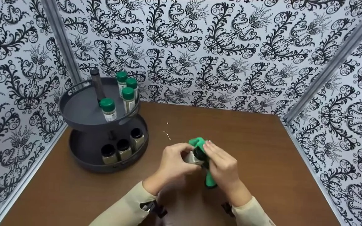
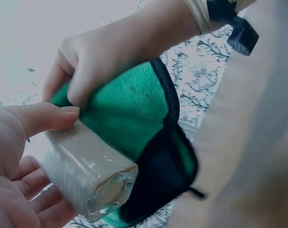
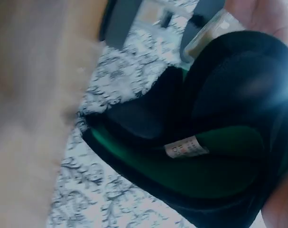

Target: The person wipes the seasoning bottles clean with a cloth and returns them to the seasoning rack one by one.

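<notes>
Above the brown table, my left hand (image 1: 174,160) grips a square glass spice jar (image 1: 193,158) with a black lid. The jar is tilted, its lid toward my right hand (image 1: 224,166), and pale contents show through the glass. In the left wrist view the jar's base (image 2: 110,192) faces the camera, with my thumb on one side and fingers beneath. A green and black cloth (image 1: 211,179) hangs from my right hand, which pinches it against the jar's lid end. The right wrist view has the folded cloth (image 3: 181,183) with a small white tag, partly covering the jar (image 3: 215,33).
At the left stands a two-tier dark grey tray stand (image 1: 77,108). Several green-capped jars (image 1: 128,99) are on its upper tier; three black-capped jars (image 1: 124,150) are on the lower. Small pale crumbs (image 1: 167,135) lie on the table (image 1: 256,135). Patterned walls enclose the back and sides.
</notes>
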The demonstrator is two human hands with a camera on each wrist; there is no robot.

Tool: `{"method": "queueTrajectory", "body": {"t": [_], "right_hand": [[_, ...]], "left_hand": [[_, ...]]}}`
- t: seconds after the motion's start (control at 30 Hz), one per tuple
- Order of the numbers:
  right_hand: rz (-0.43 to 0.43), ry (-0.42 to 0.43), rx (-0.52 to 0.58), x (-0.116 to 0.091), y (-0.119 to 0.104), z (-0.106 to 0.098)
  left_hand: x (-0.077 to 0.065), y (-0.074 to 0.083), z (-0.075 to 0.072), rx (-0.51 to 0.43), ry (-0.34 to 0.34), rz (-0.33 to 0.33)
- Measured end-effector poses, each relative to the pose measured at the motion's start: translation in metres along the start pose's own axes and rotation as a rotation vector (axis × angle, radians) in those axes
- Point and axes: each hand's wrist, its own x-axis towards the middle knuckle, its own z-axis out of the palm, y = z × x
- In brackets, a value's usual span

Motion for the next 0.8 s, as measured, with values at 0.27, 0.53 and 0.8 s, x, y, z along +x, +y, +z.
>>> {"method": "queueTrajectory", "body": {"t": [0.27, 0.53, 0.8], "right_hand": [[-0.025, 0.019, 0.001, -0.01, 0.005, 0.011], [-0.133, -0.055, 0.022, -0.014, 0.01, 0.012], [-0.174, -0.074, 0.015, -0.014, 0.01, 0.013]], "left_hand": [[0.001, -0.015, 0.008, -0.036, 0.002, -0.04], [0.002, -0.026, 0.014, -0.068, -0.038, -0.129], [0.003, -0.028, 0.015, -0.07, -0.059, -0.141]]}}
